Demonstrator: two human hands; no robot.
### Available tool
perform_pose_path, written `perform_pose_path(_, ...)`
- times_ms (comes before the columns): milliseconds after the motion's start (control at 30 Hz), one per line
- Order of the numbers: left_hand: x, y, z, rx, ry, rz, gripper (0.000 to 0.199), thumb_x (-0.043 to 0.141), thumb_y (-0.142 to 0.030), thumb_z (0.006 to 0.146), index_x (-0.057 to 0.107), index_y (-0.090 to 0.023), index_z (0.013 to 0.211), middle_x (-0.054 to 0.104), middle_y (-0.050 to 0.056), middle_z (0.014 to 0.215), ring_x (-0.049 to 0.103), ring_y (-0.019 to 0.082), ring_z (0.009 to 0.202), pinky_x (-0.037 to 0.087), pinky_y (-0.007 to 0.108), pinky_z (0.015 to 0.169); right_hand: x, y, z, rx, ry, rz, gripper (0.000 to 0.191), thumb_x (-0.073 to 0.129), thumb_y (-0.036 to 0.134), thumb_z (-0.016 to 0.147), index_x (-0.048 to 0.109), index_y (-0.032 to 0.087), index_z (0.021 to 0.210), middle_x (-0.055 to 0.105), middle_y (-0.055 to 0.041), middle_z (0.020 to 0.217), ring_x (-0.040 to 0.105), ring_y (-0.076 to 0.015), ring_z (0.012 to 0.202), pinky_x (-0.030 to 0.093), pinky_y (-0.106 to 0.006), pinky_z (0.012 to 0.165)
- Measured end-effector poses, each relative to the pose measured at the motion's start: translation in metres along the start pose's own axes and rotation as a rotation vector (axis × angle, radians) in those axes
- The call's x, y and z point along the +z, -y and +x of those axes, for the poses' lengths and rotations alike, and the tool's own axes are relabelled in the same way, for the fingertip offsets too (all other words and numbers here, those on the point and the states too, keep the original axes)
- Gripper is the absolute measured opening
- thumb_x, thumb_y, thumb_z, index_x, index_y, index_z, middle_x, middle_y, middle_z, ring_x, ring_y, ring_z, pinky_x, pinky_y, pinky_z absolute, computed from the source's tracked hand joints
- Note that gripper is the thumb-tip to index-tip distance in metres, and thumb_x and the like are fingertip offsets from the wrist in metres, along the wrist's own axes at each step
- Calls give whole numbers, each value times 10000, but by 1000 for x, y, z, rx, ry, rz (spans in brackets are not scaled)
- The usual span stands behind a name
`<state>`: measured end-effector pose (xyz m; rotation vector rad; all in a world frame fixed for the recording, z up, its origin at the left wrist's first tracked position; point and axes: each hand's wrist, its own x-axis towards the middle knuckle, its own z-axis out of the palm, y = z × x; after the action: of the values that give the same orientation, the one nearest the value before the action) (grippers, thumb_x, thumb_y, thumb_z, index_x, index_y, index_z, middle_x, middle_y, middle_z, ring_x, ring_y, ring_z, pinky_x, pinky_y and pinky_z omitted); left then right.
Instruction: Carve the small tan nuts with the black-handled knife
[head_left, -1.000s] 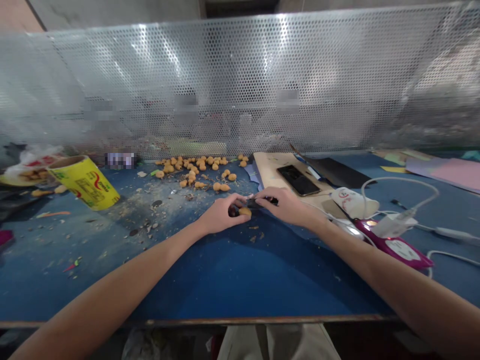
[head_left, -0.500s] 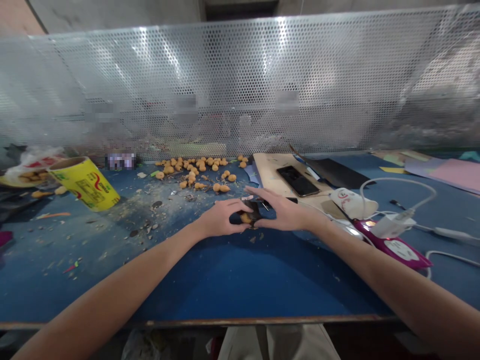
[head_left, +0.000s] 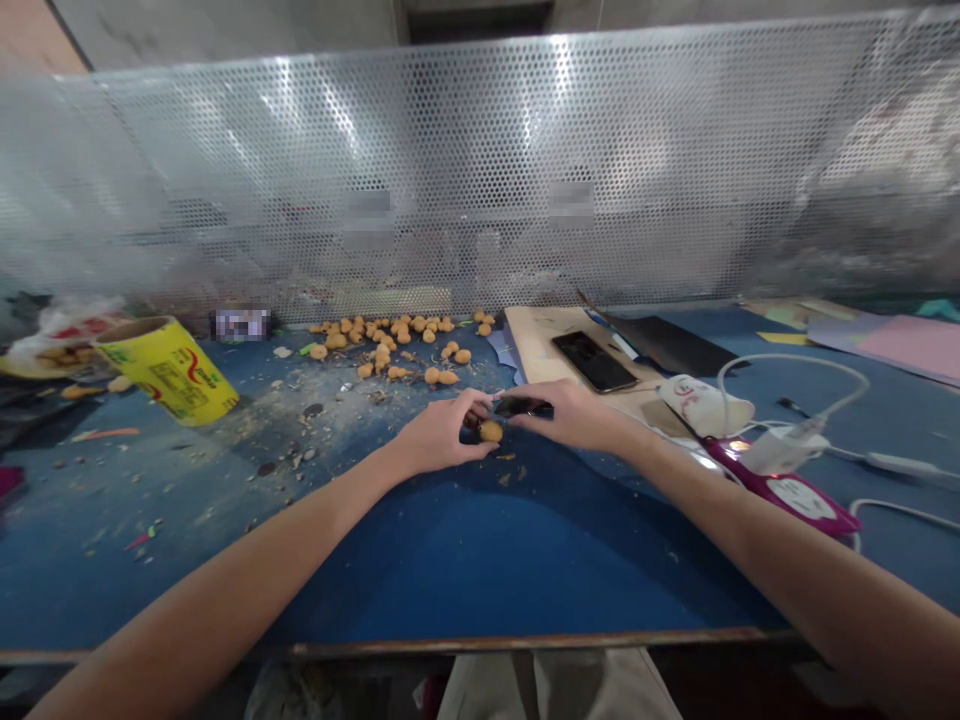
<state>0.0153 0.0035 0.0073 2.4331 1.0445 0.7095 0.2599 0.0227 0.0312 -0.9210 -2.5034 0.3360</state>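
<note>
My left hand (head_left: 441,436) is closed around a small tan gourd (head_left: 491,431), its round end showing between thumb and fingers. Close beside it, my right hand (head_left: 581,415) grips a dark tool (head_left: 516,406) between thumb and fingers. Its tip lies near the gourd and the left fingertips; its exact kind is not clear, and I cannot tell whether it touches the gourd. Both hands are just above the blue table (head_left: 480,560). Beyond them lies a scattered group of similar small gourds (head_left: 405,325), some with stems.
At left a yellow cardboard tube (head_left: 180,375) stands tilted near a plastic bag (head_left: 79,325). Scraps litter the left side. On the right are a phone (head_left: 595,361) on brown board, a paper cup (head_left: 705,400), a purple power strip (head_left: 806,500) and white cables. Perforated metal mesh (head_left: 465,150) rises behind.
The right fingers have drawn together and the hand has shifted slightly, leaving more of the gourd in view. The dark tool now sits higher, near the left fingertips. My left hand has barely moved.
</note>
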Motion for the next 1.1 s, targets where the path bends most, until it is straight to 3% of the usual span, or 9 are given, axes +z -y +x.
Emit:
perform_pose_path(167, 3, 5, 5, 25, -60, 41, 343, 667, -429, 812, 629, -198, 1063, 683, 59, 1023, 641, 198, 904, 513, 328, 828, -1, 1, 0, -12, -51, -13, 273, 545, 320, 925, 684, 287, 1158, 718, 4, 1113, 672, -191, 991, 517, -314, 883)
perform_pose_path(267, 4, 6, 6, 46, -54, 67, 328, 655, -458, 820, 668, -200, 1023, 688, 52, 979, 630, 196, 876, 494, 325, 804, 1, 4, 1, -28, -51, -25, 244, 559, 291, 915, 705, 288, 1110, 728, 11, 1082, 679, -187, 974, 518, -313, 882)
perform_pose_path(600, 6, 5, 6, 80, 3, 138, 370, 555, -527, 876, 633, -177, 965, 644, 71, 909, 588, 210, 847, 442, 309, 741, 16, 3, 4, -71, -92, 22, 218, 586, 256, 894, 698, 255, 1081, 725, -13, 1062, 675, -164, 945, 512, -305, 887)
perform_pose_path(800, 3, 1, 6, 31, 102, 101, 357, 502, -519, 909, 572, -173, 863, 603, 38, 751, 537, 161, 645, 338, 260, 579, 17, 7, 5, -128, -77, 42, 198, 586, 246, 896, 677, 237, 1071, 707, -38, 1017, 647, -171, 948, 500, -334, 881)
perform_pose_path(1100, -3, -4, 7, 23, 121, 7, 335, 497, -478, 927, 646, -189, 846, 592, -5, 679, 526, 130, 615, 317, 244, 589, 19, 2, 4, -78, -81, 13, 148, 585, 262, 901, 712, 211, 960, 732, -34, 903, 669, -174, 807, 503, -293, 757)
